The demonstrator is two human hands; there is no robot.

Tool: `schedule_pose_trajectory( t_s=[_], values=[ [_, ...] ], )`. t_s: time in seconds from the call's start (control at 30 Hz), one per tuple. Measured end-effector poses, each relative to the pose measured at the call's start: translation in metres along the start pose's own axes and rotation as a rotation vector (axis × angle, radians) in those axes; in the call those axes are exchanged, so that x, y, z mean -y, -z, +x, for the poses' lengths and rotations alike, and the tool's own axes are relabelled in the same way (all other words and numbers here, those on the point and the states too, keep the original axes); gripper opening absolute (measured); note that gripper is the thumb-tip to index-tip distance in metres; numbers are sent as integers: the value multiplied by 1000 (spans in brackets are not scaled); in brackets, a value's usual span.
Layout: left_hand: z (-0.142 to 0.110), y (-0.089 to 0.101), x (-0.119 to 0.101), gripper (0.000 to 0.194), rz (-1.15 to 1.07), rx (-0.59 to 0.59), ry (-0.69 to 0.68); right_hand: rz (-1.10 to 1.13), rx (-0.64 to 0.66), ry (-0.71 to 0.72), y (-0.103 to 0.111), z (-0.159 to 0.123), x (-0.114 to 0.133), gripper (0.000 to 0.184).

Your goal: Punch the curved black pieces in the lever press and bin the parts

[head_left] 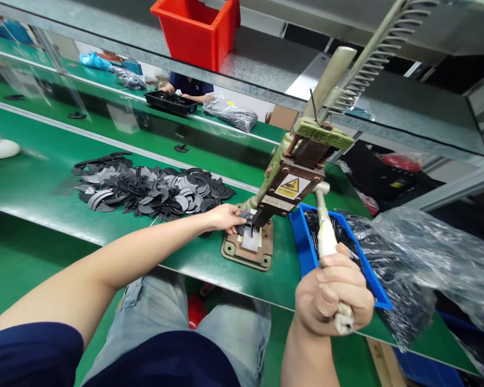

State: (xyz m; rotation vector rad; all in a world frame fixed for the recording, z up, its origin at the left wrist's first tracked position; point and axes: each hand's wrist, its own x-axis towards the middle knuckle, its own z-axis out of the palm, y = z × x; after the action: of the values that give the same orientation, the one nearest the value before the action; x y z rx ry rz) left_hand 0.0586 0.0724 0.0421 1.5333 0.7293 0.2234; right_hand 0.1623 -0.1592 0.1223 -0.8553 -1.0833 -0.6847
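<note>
A small green hand press (284, 180) stands on a rusty base plate (242, 255) at the edge of the green bench. My right hand (333, 295) is closed round the press's pale lever handle (325, 231), which is pulled down toward me. My left hand (226, 217) reaches in from the left and pinches a dark curved flat part (245, 216) on the base under the press head. A large pile of the same dark crescent-shaped parts (149, 188) lies on the bench to the left of the press.
A blue tray (306, 252) with dark parts sits right of the press, beside clear plastic bags (423, 258). A red bin (197, 29) stands on the metal shelf above. Across the conveyor, another person (189, 86) works at a black tray (169, 102).
</note>
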Motion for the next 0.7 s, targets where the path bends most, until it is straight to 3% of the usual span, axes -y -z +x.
schedule_pose_trajectory(
  t_s=[0.27, 0.57, 0.63, 0.7],
  values=[
    [4, 7, -6, 38, -35, 92, 101, -17, -66, 5, -3, -1, -7, 44],
    [10, 4, -15, 15, -26, 159, 309, -34, -88, 28, -5, -3, -9, 49],
    [8, 3, -14, 15, -64, 163, 300, -34, -127, 57, -8, 4, -11, 52],
    [6, 2, -12, 18, -83, 150, 273, -25, -201, -12, -14, 22, -15, 62]
  ],
)
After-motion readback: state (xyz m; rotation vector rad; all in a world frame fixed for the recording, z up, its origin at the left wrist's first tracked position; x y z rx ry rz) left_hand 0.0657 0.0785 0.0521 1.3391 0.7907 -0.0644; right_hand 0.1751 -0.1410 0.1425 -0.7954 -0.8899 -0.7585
